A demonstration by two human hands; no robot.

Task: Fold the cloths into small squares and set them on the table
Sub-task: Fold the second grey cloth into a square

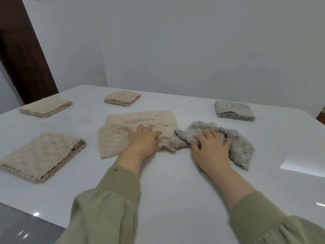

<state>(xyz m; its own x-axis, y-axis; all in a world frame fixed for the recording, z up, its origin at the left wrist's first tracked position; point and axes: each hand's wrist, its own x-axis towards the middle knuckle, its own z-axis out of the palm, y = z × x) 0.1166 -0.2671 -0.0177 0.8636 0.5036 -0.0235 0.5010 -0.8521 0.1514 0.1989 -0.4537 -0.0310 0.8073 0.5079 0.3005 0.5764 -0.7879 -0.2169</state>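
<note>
A beige cloth (140, 120) lies partly folded at the middle of the white table (167, 182). My left hand (143, 140) rests flat on its near right part, fingers spread. Beside it on the right lies a crumpled grey cloth (241, 143). My right hand (211, 148) presses on the grey cloth with fingers curled into its folds. Three folded beige cloths sit around: one near left (42, 155), one far left (45, 108), one at the back middle (122, 99). A folded grey cloth (233, 110) sits at the back right.
The table's near left corner ends over a grey glossy floor (26, 224). A white wall (175, 50) stands behind the table, with a dark wooden door frame (22, 50) at the far left.
</note>
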